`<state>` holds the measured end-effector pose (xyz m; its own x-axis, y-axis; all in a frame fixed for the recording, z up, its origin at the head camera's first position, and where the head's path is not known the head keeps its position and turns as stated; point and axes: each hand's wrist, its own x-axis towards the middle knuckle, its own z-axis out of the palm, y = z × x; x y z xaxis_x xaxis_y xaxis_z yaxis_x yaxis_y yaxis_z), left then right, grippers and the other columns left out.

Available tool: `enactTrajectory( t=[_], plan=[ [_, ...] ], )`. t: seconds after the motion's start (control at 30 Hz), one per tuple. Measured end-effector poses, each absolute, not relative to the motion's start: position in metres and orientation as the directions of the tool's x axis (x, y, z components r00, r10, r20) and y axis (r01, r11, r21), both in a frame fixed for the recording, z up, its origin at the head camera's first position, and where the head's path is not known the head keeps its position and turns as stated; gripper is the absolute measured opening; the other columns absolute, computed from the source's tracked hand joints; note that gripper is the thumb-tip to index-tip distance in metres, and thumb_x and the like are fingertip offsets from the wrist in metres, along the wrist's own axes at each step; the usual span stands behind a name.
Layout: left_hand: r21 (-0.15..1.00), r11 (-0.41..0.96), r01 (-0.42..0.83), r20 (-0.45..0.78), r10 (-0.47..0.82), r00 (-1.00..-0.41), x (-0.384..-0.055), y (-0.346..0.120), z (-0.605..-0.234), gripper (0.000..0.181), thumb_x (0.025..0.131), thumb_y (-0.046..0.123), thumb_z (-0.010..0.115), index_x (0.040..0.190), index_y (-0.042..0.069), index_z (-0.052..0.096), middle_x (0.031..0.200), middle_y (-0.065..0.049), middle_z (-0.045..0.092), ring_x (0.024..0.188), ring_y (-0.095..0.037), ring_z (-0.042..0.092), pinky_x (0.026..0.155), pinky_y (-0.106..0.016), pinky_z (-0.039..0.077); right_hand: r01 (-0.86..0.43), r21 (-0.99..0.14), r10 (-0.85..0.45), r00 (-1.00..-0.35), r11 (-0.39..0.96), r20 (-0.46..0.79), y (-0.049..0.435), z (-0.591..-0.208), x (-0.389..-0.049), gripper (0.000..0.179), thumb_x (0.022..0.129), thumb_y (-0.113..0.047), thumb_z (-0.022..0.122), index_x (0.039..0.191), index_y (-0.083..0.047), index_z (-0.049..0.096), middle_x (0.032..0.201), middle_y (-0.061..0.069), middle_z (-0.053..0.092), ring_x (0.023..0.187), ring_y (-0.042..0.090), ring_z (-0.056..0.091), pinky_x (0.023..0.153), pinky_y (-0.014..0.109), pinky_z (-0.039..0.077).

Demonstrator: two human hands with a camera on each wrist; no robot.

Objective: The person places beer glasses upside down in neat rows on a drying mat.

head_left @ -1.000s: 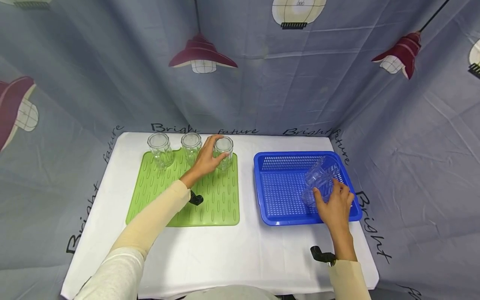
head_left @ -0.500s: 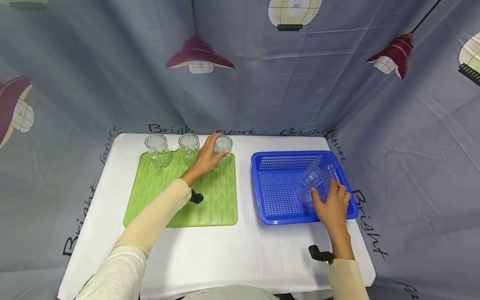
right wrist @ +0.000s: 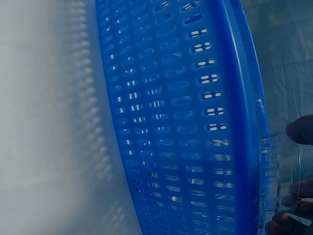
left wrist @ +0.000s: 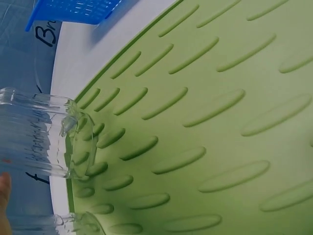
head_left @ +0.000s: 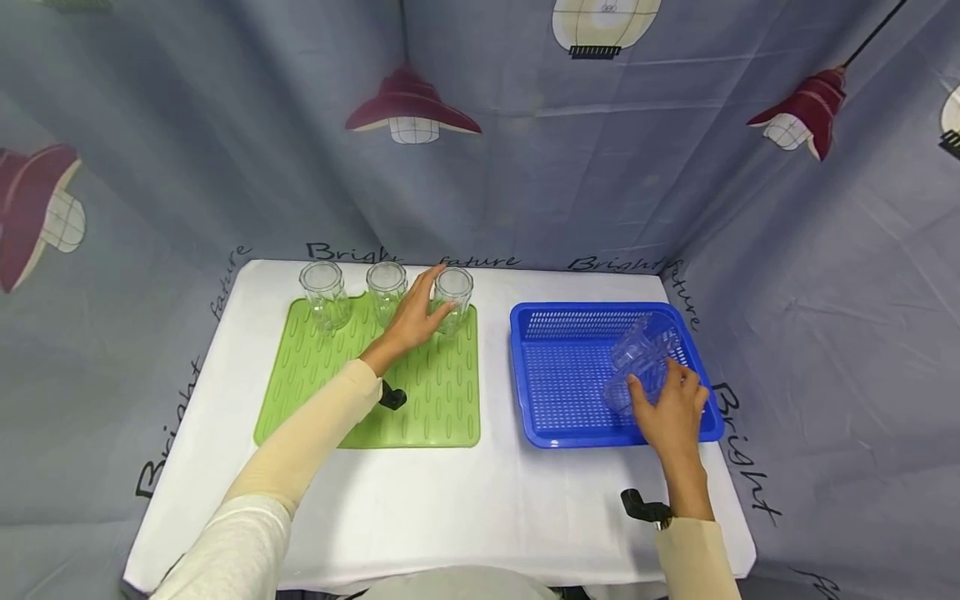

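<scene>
Three clear drinking glasses stand along the far edge of a green ridged mat: a left glass (head_left: pixel 326 296), a middle glass (head_left: pixel 386 292) and a right glass (head_left: pixel 453 300). My left hand (head_left: pixel 411 321) holds the right glass, thumb in front and fingers behind. In the left wrist view that glass (left wrist: pixel 44 134) has its lower end at the mat (left wrist: pixel 230 147). Over the blue basket, my right hand (head_left: pixel 672 408) grips a clear glass (head_left: pixel 626 393) between thumb and fingers. Another clear glass (head_left: pixel 637 342) lies behind it in the basket, partly overlapped.
The blue perforated basket (head_left: pixel 555 442) stands on the right of the white-covered table (head_left: pixel 465 517). A strip of white cloth separates it from the mat. Grey-blue curtains (head_left: pixel 510 192) enclose the table at the back and sides.
The head view shifts slightly. Both hands keep their places on the glasses, and no glass has visibly moved.
</scene>
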<state>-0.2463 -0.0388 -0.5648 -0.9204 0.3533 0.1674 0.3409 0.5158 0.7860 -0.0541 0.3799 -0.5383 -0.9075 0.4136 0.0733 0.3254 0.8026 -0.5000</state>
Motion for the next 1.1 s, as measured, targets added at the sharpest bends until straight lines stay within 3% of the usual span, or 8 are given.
enactTrajectory(
  t=[0.17,0.33,0.5,0.77,1.1],
  plan=[
    [0.797,0.499,0.342,0.172,0.355,-0.919,-0.236,-0.047,-0.561,0.078,0.108,0.03,0.067,0.172,0.025,0.023,0.178,-0.007,0.028,0.165,-0.031,0.032,0.134,-0.058,0.033,0.347,-0.492,0.425,-0.904,0.798,0.052,0.382,-0.535,-0.054,0.082,0.105,-0.04,0.066,0.166,0.002,0.031,0.164,0.036,0.032,0.149,0.054,0.026,0.114,0.082,0.036],
    [0.8,0.481,0.359,0.19,0.365,-0.911,-0.222,-0.057,-0.554,0.079,0.108,0.03,0.068,0.172,0.027,0.022,0.179,-0.005,0.028,0.164,-0.033,0.033,0.133,-0.061,0.033,0.341,-0.494,0.427,-0.902,0.8,0.069,0.385,-0.535,-0.054,0.082,0.103,-0.04,0.068,0.165,0.002,0.033,0.162,0.036,0.034,0.149,0.054,0.028,0.112,0.082,0.037],
    [0.802,0.486,0.348,0.191,0.342,-0.92,-0.209,-0.069,-0.549,0.078,0.107,0.032,0.07,0.171,0.029,0.026,0.178,-0.005,0.031,0.158,-0.039,0.042,0.127,-0.066,0.039,0.338,-0.493,0.423,-0.904,0.802,0.068,0.385,-0.539,-0.054,0.083,0.103,-0.041,0.068,0.166,0.002,0.033,0.163,0.035,0.034,0.149,0.053,0.028,0.111,0.082,0.039],
    [0.803,0.466,0.371,0.261,0.284,-0.923,-0.185,-0.097,-0.543,0.064,0.106,0.022,0.07,0.164,0.017,0.044,0.173,-0.005,0.039,0.16,-0.033,0.04,0.129,-0.062,0.039,0.349,-0.478,0.424,-0.904,0.806,0.055,0.384,-0.54,-0.056,0.083,0.104,-0.041,0.066,0.166,0.001,0.032,0.164,0.035,0.034,0.148,0.053,0.03,0.11,0.082,0.039],
    [0.826,0.474,0.307,0.329,0.038,-0.944,-0.155,-0.16,-0.546,0.065,0.098,0.012,0.079,0.158,0.012,0.054,0.166,-0.016,0.049,0.156,-0.041,0.044,0.128,-0.066,0.036,0.348,-0.468,0.422,-0.905,0.812,0.06,0.383,-0.537,-0.057,0.083,0.104,-0.043,0.066,0.166,0.001,0.033,0.164,0.035,0.035,0.149,0.053,0.03,0.109,0.083,0.04]
  ],
)
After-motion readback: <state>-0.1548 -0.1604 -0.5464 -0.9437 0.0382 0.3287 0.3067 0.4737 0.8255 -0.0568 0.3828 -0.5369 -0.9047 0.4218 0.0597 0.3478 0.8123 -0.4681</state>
